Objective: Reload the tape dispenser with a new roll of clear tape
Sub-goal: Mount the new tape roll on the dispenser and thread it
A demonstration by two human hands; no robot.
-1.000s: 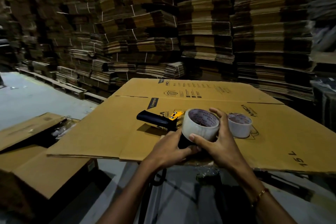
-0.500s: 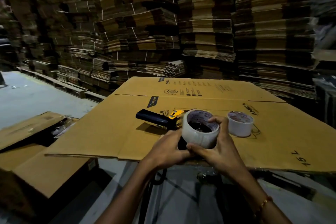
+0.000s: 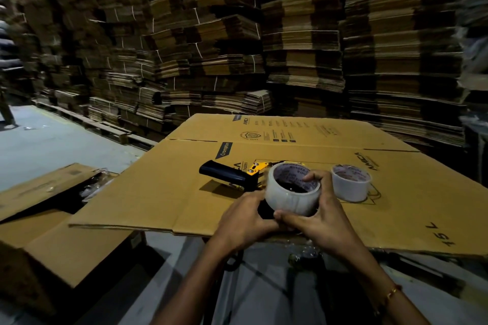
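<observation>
Clear tape roll [image 3: 291, 192] sits between both hands near the front edge of the worktop, tilted so its printed core faces up and toward the camera. The right hand [image 3: 320, 215] is clamped on the roll, thumb along the lower rim and fingertips [image 3: 313, 177] hooked over the top into the core. The left hand [image 3: 244, 217] curls closed around a black part of the tape dispenser [image 3: 237, 178] under the roll's left side (just what it pinches is hidden behind the roll). The dispenser lies on its side, its black handle pointing left and a yellow bracket [image 3: 257, 167] showing just behind the roll. Whether the roll is already seated on the dispenser's hub cannot be told.

A second roll of tape [image 3: 350, 185] stands flat on the worktop just to the right, close to the right hand but apart from it. The worktop itself is a large flattened cardboard carton [image 3: 158, 192] printed with "Crompton" and "AMICA". A gold bangle [image 3: 393, 291] circles the right wrist. Behind, bundled stacks of flattened cartons [image 3: 211, 47] rise high, and another open carton [image 3: 52, 219] lies lower left.
</observation>
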